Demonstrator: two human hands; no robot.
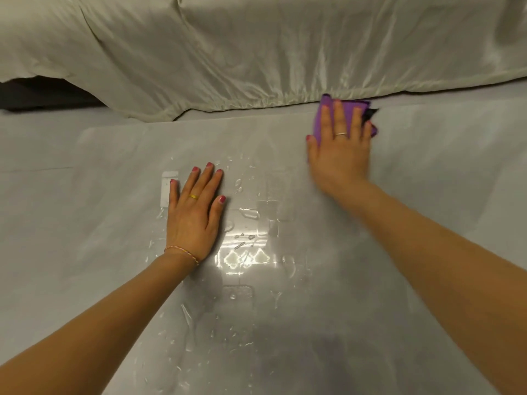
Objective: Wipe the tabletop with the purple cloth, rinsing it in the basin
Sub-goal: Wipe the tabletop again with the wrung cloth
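The soft, limp folded purple cloth [323, 114] lies far right on the wet grey tabletop [427, 195] — right hand [340, 155] presses it with straight fingers [339, 115], left hand [195, 212] flat, holding nothing.

bedroom at home: rumpled bed sheet [256, 52] beside grey tabletop [427, 195].

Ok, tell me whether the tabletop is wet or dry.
Wet: the tabletop shows droplets and puddles near the left hand.

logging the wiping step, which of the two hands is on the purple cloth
The right hand, pressing flat on the purple cloth at the tabletop's far edge. The left hand rests flat on bare wet tabletop.
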